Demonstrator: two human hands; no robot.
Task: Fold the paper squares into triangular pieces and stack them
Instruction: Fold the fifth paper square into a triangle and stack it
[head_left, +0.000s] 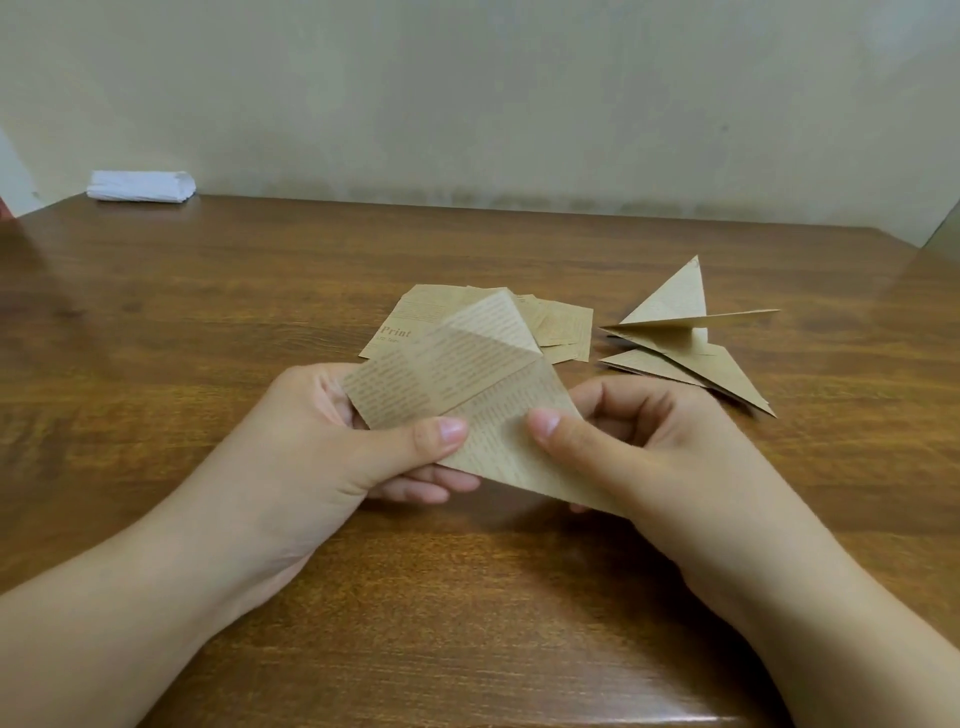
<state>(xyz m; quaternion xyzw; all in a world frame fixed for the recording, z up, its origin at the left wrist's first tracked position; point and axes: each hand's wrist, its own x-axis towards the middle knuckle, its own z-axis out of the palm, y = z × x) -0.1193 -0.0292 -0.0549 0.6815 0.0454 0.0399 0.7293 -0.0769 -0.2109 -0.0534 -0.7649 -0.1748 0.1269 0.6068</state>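
at about ten o'clock, far back on the wooden table (208, 312) near the wall, lies a white folded cloth (141, 186), well apart from everything else. lower, around eight o'clock from the middle, the left hand (332, 441) grips the left side of a tan printed paper square (467, 384): its thumb lies flat on top of the sheet and its fingers (426, 480) curl underneath, so the paper is pinched between them. the paper square is lifted off the table at the centre of the view, partly folded, with one corner raised toward twelve o'clock and a crease running across it. just behind it, at about twelve o'clock, a loose pile of paper squares (563, 325) lies flat on the table, one showing the word "print". at four o'clock from the centre, the right hand (644, 441) holds the right side of the same sheet, thumb pressed on top and fingers curled beneath it. farther right, around two o'clock, folded triangles (691, 358) sit in a rough stack on the table, the top one half sprung open with one flap standing up.
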